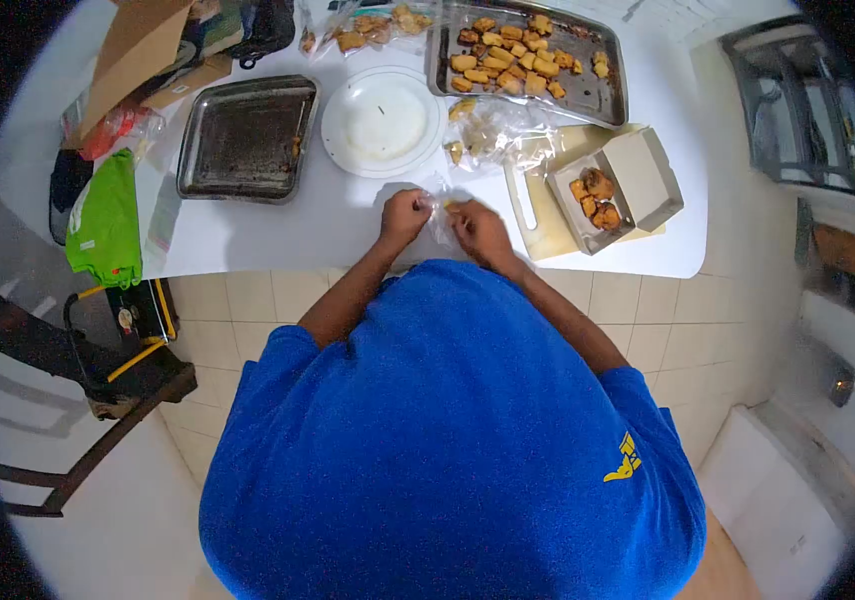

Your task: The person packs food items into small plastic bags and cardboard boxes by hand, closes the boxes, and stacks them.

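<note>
At the table's front edge my left hand [406,217] is closed on the left side of a small clear plastic bag [439,222]. My right hand [478,232] has its fingers pinched together at the bag's other side, with a bit of something yellowish at the fingertips. Just beyond the hands lies a white plate [381,122] with a small dark sliver on it. Behind my right hand is a crumpled clear bag [508,135] with some golden pieces at its left end. An open carton [653,180] holding browned pieces [600,200] rests on a cutting board [528,230].
A large tray [603,95] of golden baked pieces [513,60] is at the back right, with bagged pieces [373,30] left of it. An empty dark tray [248,138] lies left. A cardboard box [133,65] and green cloth [108,225] sit at the far left.
</note>
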`<state>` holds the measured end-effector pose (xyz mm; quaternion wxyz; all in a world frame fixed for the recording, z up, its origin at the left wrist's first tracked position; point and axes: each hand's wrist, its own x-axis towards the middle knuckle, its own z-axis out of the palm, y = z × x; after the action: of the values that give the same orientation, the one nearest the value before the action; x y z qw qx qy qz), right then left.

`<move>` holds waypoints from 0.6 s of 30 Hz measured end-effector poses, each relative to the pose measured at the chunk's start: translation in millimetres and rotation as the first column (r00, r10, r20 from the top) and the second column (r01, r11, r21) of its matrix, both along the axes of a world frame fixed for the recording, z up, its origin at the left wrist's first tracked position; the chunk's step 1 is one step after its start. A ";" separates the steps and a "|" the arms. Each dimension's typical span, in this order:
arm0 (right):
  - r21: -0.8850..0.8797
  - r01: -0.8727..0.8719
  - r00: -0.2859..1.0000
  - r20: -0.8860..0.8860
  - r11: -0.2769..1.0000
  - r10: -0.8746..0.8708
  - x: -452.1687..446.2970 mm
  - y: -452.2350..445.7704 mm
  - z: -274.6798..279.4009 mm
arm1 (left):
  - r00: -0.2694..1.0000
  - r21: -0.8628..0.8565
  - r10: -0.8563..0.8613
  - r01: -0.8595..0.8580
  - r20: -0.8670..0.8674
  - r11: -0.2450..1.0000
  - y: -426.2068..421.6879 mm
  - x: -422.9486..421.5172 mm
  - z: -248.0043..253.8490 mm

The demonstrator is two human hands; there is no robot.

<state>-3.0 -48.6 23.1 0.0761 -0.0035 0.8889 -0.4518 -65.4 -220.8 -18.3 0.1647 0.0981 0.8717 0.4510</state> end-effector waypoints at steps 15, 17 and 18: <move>0.028 -0.143 0.939 -0.311 0.989 0.145 -22.1 26.5 -11.2 | 0.793 0.035 -0.196 0.263 -0.577 0.964 -3.3 5.9 0.8; 0.063 -0.215 0.923 -0.312 0.975 0.224 -31.3 31.1 -25.3 | 0.792 0.017 -0.217 0.276 -0.570 0.961 -5.8 4.7 2.5; 0.081 -0.251 0.913 -0.311 0.965 0.263 -35.5 32.4 -25.6 | 0.805 0.022 -0.218 0.275 -0.551 0.961 -6.6 4.6 1.9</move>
<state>-38.5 -16.3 -2.4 -0.0099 -0.1918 0.8898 -0.4139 -60.8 -227.5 -16.4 -0.0373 0.3425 0.8381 0.4229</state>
